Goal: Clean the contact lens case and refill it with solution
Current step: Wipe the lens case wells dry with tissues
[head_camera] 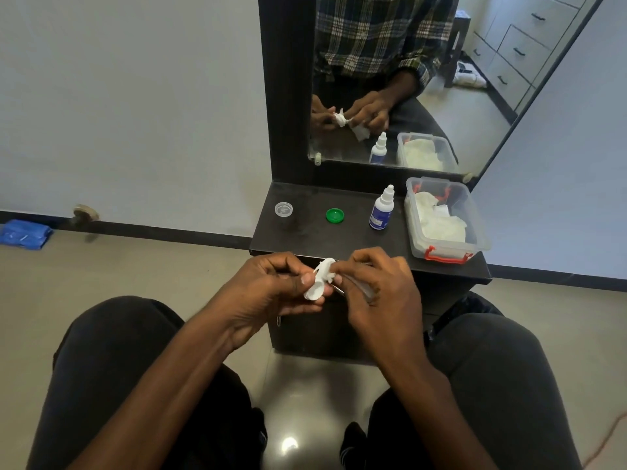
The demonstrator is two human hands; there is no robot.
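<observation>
My left hand [271, 286] grips the white contact lens case [314, 292] in front of the dark shelf's near edge. My right hand [380, 286] pinches a twisted piece of white tissue [326, 269] and presses it into the case's upper well. On the shelf lie two loose caps, a clear one [283, 209] at the left and a green one [335, 215] nearer the middle. The white and blue solution bottle [382, 210] stands upright to the right of the green cap, with its cap on.
A clear plastic box [475, 228] with red latches holds crumpled tissues at the right end of the dark shelf [325, 239]. A mirror [475, 123] stands behind. My knees flank the cabinet below. A blue packet [23, 234] lies on the floor far left.
</observation>
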